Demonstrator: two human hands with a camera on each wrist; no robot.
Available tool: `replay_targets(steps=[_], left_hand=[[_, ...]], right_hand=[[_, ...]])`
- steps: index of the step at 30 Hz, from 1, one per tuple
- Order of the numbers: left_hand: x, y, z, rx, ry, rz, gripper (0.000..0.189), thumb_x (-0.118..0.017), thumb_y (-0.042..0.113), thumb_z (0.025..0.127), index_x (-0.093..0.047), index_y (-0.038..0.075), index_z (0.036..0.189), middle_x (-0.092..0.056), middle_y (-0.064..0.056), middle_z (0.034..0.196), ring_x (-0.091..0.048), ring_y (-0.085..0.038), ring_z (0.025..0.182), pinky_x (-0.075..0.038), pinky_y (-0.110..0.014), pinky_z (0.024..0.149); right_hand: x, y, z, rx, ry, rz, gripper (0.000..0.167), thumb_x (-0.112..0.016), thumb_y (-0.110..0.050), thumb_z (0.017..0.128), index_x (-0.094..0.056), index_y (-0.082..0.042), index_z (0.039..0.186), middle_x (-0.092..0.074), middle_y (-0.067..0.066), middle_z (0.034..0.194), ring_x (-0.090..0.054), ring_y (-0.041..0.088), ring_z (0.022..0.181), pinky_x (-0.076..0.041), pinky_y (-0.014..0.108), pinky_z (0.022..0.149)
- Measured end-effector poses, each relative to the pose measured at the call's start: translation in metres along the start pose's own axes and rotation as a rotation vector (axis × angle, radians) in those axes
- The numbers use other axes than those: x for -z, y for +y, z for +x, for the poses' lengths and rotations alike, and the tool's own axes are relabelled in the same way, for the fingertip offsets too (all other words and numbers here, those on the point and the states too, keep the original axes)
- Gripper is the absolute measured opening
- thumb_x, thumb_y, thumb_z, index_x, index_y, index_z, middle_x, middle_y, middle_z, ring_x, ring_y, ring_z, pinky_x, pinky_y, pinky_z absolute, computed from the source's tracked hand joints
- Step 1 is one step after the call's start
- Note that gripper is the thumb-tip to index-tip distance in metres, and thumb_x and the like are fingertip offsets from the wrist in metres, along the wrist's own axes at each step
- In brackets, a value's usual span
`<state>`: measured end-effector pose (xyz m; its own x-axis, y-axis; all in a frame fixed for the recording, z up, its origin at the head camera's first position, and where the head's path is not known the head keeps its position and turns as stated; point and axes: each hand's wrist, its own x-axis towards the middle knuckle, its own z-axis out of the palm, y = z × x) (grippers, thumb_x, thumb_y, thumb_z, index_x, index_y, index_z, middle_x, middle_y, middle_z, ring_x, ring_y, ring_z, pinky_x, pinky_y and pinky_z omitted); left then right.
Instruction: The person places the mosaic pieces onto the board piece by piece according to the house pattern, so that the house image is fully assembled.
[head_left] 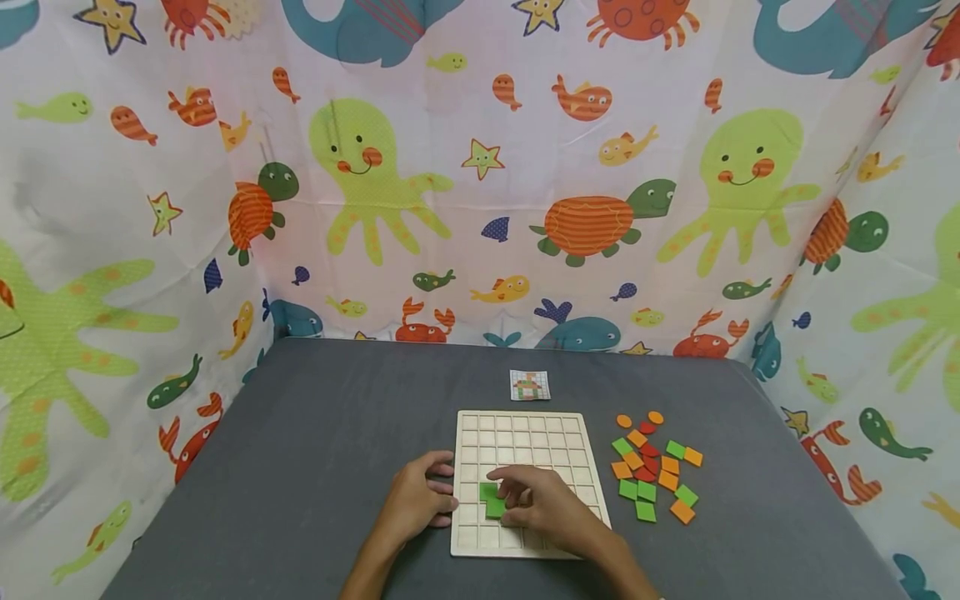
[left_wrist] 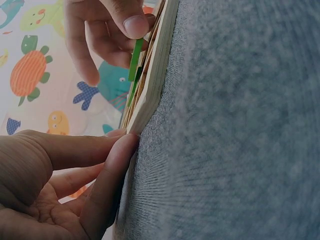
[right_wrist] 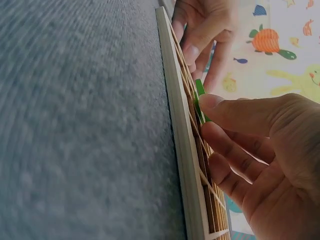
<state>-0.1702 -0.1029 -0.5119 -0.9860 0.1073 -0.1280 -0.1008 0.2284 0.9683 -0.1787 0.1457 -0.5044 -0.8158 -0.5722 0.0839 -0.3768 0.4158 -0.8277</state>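
Observation:
A pale wooden grid board [head_left: 525, 425] lies on the grey table. My left hand [head_left: 416, 496] is at its left side, thumb and fingertips touching the edge; in the left wrist view the thumb [left_wrist: 117, 165] lies against the board's rim. Over the lower part of the board, my right hand [head_left: 547, 504] pinches a green square tile [head_left: 494, 508]. That tile [left_wrist: 134, 62] stands tilted above the board in the left wrist view, with the thumb on its upper end. Another green tile [head_left: 487, 490] lies on the grid just behind it, partly covered by the right hand.
Right of the board lie scattered orange, red and green pieces, such as a green tile [head_left: 646, 511], an orange tile [head_left: 682, 511] and an orange round piece [head_left: 624, 421]. A small pattern card [head_left: 529, 386] lies behind the board. A printed curtain [head_left: 480, 208] surrounds the table.

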Motion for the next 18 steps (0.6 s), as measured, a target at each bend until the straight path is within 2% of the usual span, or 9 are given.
replay_targets(steps=[4,9,18], left_hand=[[0.0001,-0.0001,0.0000,-0.002,0.002,-0.005,0.071,-0.081,-0.016,0.075,-0.061,-0.001,0.142,-0.068,-0.018,0.123,-0.072,-0.024,0.094,-0.065,-0.039,0.056],[-0.0003,-0.0008,0.0001,-0.002,0.002,-0.001,0.071,-0.081,-0.016,0.076,-0.061,-0.001,0.143,-0.068,-0.018,0.123,-0.072,-0.024,0.094,-0.065,-0.039,0.056],[-0.0003,-0.0020,0.0003,-0.004,0.000,-0.001,0.071,-0.081,-0.015,0.076,-0.061,-0.001,0.143,-0.067,-0.017,0.124,-0.072,-0.023,0.093,-0.065,-0.039,0.056]], right_hand=[[-0.0027,0.0001,0.0014,0.011,-0.006,-0.041,0.053,-0.086,0.000,0.085,-0.068,-0.005,0.135,-0.072,0.001,0.104,-0.069,0.015,0.091,-0.058,0.024,0.076],[-0.0043,0.0004,0.0021,-0.007,-0.007,-0.042,0.054,-0.086,0.001,0.084,-0.069,-0.007,0.135,-0.073,0.001,0.103,-0.069,0.011,0.091,-0.059,0.023,0.077],[-0.0073,-0.0015,0.0036,0.009,-0.013,-0.011,0.051,-0.086,0.000,0.085,-0.069,-0.005,0.134,-0.073,0.006,0.103,-0.071,0.015,0.092,-0.060,0.025,0.078]])
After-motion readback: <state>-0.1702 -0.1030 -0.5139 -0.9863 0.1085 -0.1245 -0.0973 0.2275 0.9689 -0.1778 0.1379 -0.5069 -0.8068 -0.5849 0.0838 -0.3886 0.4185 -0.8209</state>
